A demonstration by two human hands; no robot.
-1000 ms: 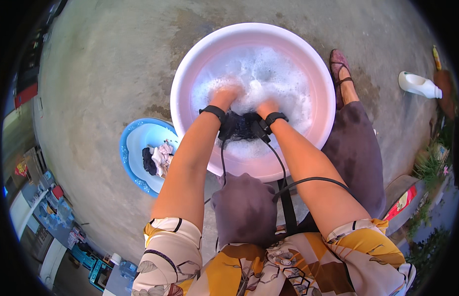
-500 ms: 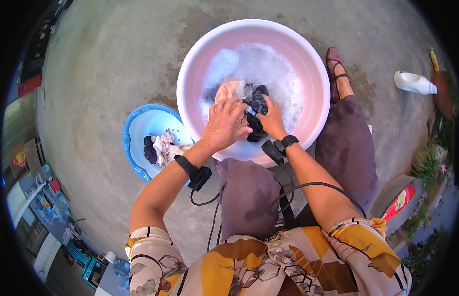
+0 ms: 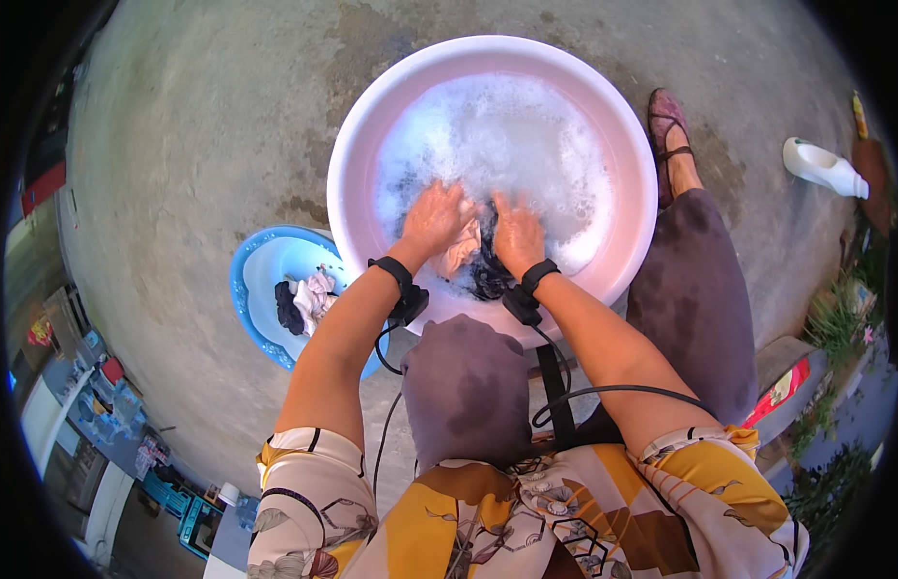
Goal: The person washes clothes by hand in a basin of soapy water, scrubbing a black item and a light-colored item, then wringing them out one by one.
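Observation:
Both my hands are in a large pink basin of sudsy water. My left hand is closed on a wet peach cloth, its fingertips blurred by motion. Just to the right, my right hand points down into the suds, fingers bent against a dark, soaked cloth. The dark cloth lies between my hands, at the near side of the water. Foam hides part of both cloths, and their exact kind does not show.
A smaller blue basin stands at the left, with pale and dark clothes inside. A white plastic bottle lies on the concrete floor at the right. My knees flank the pink basin's near side. Black cables run from my wrist straps.
My hands have drawn apart slightly, the left one moving left and lower. The peach cloth has come nearer to me, beside the dark one. Foam has spread over the far water.

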